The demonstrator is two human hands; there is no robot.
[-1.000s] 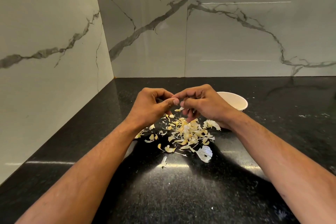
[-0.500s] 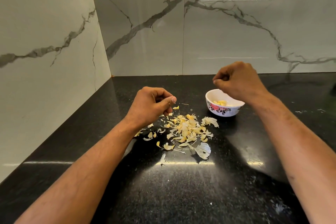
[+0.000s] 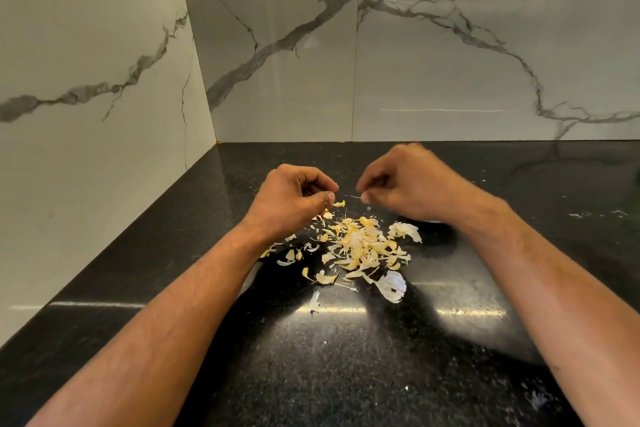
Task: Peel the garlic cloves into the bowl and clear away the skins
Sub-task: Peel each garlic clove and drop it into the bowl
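Fingers (image 3: 327,198) curling on our left hand (image 3: 294,203), contents hidden | right hand (image 3: 412,185) blurring, grip unclear | skins (image 3: 360,246) lying heaped on bench (image 3: 346,374) between hands | we're judging them papery, light, best pinched or swept | bowl hidden.

Bright, even light; glare streaks on glossy countertop (image 3: 346,357); right hand (image 3: 412,184) motion-blurred; wide-angle edge bowing.
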